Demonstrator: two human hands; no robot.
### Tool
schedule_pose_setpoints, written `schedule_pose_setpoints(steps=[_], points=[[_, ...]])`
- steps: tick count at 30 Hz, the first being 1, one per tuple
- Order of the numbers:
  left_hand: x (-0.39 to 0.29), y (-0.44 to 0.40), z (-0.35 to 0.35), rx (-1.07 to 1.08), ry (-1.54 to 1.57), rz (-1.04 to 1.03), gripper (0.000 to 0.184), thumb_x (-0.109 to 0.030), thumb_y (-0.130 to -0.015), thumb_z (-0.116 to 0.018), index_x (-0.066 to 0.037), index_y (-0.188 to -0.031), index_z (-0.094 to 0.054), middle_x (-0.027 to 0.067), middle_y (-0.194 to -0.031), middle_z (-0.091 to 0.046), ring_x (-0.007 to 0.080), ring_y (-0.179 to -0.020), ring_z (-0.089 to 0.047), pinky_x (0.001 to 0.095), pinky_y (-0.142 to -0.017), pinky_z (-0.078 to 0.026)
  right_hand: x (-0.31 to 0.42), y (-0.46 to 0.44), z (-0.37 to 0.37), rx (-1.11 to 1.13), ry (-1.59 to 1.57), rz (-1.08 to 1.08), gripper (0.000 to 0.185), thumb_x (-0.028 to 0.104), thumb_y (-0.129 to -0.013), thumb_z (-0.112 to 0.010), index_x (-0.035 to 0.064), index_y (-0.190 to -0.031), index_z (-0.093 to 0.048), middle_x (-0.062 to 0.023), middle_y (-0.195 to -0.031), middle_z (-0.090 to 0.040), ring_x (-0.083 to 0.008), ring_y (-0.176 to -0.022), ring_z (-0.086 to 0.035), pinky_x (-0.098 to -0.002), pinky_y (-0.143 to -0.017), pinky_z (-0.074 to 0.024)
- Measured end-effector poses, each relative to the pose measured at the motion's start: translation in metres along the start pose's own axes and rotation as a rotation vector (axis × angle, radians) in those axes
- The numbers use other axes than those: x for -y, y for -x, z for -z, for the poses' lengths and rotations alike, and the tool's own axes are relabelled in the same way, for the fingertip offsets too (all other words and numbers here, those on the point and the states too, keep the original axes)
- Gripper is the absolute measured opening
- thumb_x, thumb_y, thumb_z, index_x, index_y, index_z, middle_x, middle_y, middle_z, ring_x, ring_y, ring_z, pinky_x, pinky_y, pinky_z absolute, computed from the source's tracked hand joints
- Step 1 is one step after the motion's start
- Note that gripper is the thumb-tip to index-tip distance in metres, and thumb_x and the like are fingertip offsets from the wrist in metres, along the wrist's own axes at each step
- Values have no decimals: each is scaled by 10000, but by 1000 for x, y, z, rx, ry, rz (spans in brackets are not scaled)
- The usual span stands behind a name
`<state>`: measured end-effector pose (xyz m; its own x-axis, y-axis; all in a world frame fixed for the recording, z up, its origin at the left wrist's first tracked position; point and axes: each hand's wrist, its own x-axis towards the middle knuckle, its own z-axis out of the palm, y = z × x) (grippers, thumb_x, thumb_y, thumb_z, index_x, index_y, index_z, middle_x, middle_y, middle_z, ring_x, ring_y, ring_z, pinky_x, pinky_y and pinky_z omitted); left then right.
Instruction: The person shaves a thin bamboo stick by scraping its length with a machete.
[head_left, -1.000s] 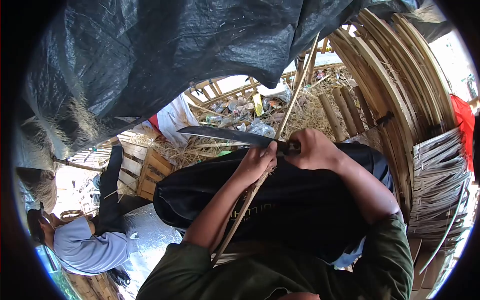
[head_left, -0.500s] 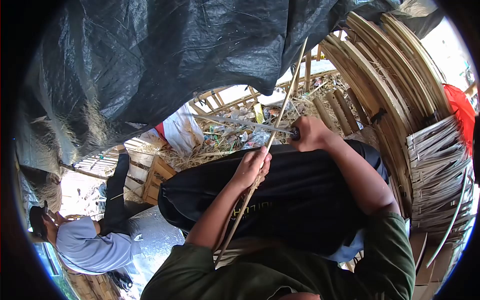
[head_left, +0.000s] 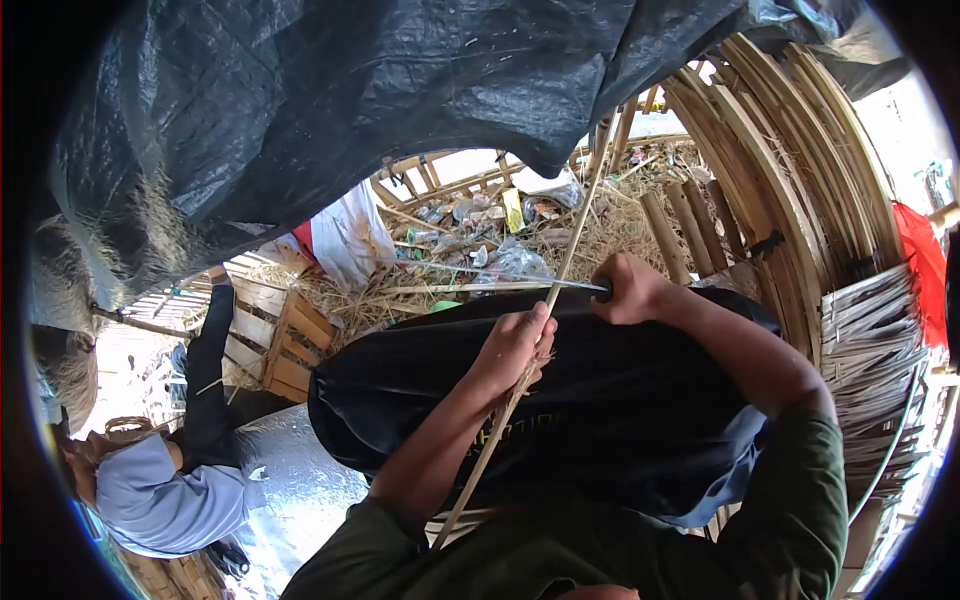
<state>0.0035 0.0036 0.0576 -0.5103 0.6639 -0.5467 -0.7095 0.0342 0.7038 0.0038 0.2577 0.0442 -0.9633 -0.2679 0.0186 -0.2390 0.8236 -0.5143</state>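
We've got our left hand (head_left: pixel 515 350) wrapped round the stick (head_left: pixel 578 235), slanting through mid-frame, and our right hand (head_left: pixel 632 290), right of centre, clenched on the knife (head_left: pixel 578 284), blade crossing the stick just above our left.

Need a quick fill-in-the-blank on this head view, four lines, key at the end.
1. The stick is gripped by the ____ hand.
2. The knife is held in the ____ hand.
3. In the picture, the blade crosses the stick just ____ the hand gripping it.
4. The bright sheet at far right is coloured ____.

Missing words: left; right; above; red.
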Motion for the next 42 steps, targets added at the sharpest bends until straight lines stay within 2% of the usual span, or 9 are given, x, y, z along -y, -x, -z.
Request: schedule_pose_setpoints(steps=[5,8,12,25,27,31,34,36,42], points=[[5,-7,8,-110,-50,-75,419,-487,-1061,-407,-110,-918,-519,-68,-628,-424,33,-473,-356,215,-419,-293,16,-18,13,297,130,-153,168,201,-667,-690,36,-696,-677,-168,-634,-639,-349,-648,-669,-430,-624,-544],[-8,-6,12,-135,-42,-45,396,-356,-1096,-374,-40,-909,-522,-37,-676,-457,49,-578,-419,238,-557,-395,5,-25,-4,316,152,-157,169,204,-659,-695,41,-698,-676,-169,-648,-645,-335,-648,-673,-431,-626,-550],[19,-34,27,-159,-26,-267,357,-404,-1081,-403,-100,-941,-528,-41,-674,-455,51,-501,-392,226,-429,-334,-6,-37,-16,304,110,-193,159,203,-665,-694,48,-688,-664,-169,-654,-647,-340,-657,-672,-436,-647,-553],[-10,-23,28,-107,181,86,346,-453,-1065,-418,-179,-865,-487,-97,-659,-358,15,-490,-297,207,-429,-227,-36,-57,-9,238,176,-144,144,203,-669,-684,66,-710,-678,-129,-689,-675,-310,-674,-682,-419,-663,-558],[-17,-17,30,-82,208,79,349,-449,-1064,-420,-180,-848,-475,-98,-640,-316,21,-478,-268,214,-424,-221,-38,-76,0,412,445,-412,178,245,-710,-677,86,-776,-722,-129,-831,-716,-285,-764,-716,-406,-731,-587],[-11,-14,19,-29,260,157,335,-438,-1070,-401,-184,-862,-462,-95,-617,-303,33,-458,-252,221,-408,-215,-101,-59,10,0,499,-322,209,217,-766,-650,27,-838,-700,-169,-822,-698,-330,-777,-700,-420,-732,-579],[-7,-22,32,-7,334,125,360,-419,-1088,-344,-165,-870,-477,-77,-652,-380,40,-463,-293,222,-415,-234,-61,-50,-8,149,198,-169,168,193,-739,-665,29,-764,-690,-200,-816,-703,-357,-804,-710,-438,-773,-574],[-5,-23,34,-18,353,117,343,-418,-1082,-367,-172,-862,-463,-85,-636,-347,40,-454,-271,224,-403,-229,-21,-46,-27,73,24,18,92,137,-682,-683,51,-666,-652,-151,-662,-662,-314,-618,-669,-423,-640,-565],[-9,-24,38,-65,413,118,326,-417,-1074,-393,-191,-844,-438,-92,-596,-261,47,-448,-226,223,-389,-219,-50,-60,-29,323,103,-203,109,160,-661,-686,52,-676,-673,-128,-655,-670,-303,-623,-680,-406,-632,-559]])
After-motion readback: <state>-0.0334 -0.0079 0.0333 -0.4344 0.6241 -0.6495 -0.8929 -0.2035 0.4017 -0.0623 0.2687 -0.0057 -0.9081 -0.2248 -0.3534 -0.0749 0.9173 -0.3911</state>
